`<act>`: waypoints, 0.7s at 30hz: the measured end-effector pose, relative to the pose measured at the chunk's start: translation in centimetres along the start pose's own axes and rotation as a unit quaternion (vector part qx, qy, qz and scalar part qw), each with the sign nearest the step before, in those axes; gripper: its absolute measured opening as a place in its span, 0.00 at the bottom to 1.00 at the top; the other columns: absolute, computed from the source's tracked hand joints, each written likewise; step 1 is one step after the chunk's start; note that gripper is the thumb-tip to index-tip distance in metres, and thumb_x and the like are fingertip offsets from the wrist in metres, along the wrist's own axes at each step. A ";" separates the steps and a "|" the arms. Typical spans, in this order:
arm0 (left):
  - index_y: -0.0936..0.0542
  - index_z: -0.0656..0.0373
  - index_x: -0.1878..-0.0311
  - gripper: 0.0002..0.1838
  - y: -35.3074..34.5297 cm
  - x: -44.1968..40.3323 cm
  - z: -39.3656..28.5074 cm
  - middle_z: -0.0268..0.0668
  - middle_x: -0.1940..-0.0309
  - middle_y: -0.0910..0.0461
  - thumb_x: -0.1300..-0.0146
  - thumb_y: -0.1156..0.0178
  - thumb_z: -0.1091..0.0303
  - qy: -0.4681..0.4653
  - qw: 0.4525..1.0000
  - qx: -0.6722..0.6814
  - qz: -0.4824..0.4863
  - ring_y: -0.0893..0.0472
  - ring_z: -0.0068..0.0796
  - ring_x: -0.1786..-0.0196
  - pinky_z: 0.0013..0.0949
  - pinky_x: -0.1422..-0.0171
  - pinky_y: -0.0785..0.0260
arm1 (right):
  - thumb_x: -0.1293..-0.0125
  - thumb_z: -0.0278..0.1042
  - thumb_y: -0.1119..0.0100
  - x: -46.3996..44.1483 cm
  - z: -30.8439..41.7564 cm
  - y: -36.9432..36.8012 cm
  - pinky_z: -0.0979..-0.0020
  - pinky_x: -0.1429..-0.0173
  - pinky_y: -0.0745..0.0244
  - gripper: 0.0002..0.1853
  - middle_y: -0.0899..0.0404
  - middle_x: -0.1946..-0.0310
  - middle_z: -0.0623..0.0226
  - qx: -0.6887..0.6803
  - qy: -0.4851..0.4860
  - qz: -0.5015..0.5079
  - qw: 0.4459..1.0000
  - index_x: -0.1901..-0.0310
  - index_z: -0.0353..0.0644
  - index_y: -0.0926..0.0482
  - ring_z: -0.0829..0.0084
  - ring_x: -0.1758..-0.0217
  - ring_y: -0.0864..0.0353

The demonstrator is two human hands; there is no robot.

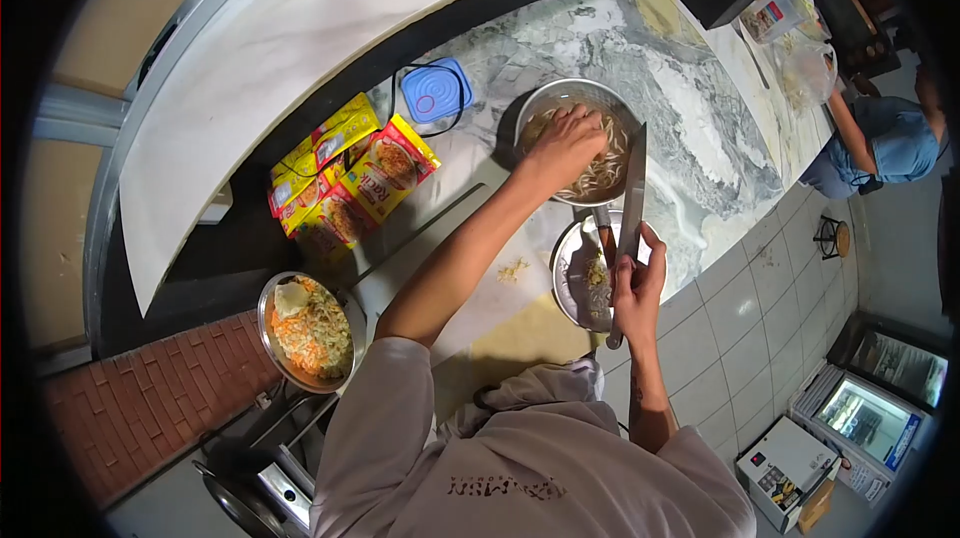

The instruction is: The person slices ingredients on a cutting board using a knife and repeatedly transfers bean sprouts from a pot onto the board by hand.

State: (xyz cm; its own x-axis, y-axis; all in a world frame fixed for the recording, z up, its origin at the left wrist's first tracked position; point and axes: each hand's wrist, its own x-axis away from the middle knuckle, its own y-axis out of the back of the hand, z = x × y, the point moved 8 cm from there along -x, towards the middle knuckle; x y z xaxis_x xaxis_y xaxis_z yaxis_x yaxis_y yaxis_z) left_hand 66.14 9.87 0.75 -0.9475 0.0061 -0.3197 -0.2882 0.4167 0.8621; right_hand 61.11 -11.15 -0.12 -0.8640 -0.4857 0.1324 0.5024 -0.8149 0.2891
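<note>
My left hand (572,143) reaches into a metal pan (530,118) that holds brownish liquid and pale, thin strips (605,173). Its fingers are bent down at the liquid, and what they hold, if anything, is hidden. In my right hand (640,288) is a long knife (634,198), its blade pointing away from me along the right side of the pan. Below the pan lies a round metal plate (568,283) with small chopped yellowish bits on it, partly under the knife and the pan's handle (605,233). More chopped bits (513,270) lie on the pale board to the left.
Yellow and red food packets (370,178) and a blue-lidded box (437,91) with a black cord lie left of the pan. A bowl of shredded vegetables (312,333) sits at lower left. Another person (885,138) stands at far right near a plastic tub (775,13).
</note>
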 end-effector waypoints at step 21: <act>0.15 0.58 0.60 0.08 2.6 0.5 1.7 0.44 0.67 0.16 0.42 0.30 0.69 0.086 0.987 0.130 -0.046 0.18 0.48 0.53 0.46 0.42 0.32 | 0.26 0.17 0.52 0.0 1.0 0.1 0.80 0.73 0.39 0.25 0.25 0.71 0.72 0.007 0.036 0.000 0.999 0.29 0.38 0.37 0.86 0.78 0.31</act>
State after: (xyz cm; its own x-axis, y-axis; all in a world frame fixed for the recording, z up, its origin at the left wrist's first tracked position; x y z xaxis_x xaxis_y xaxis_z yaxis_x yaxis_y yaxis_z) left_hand 65.18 12.50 2.21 -0.9351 -0.1879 -0.3003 -0.3495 0.6273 0.6959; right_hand 61.10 -10.90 0.82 -0.8590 -0.5079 0.0638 0.5016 -0.8104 0.3026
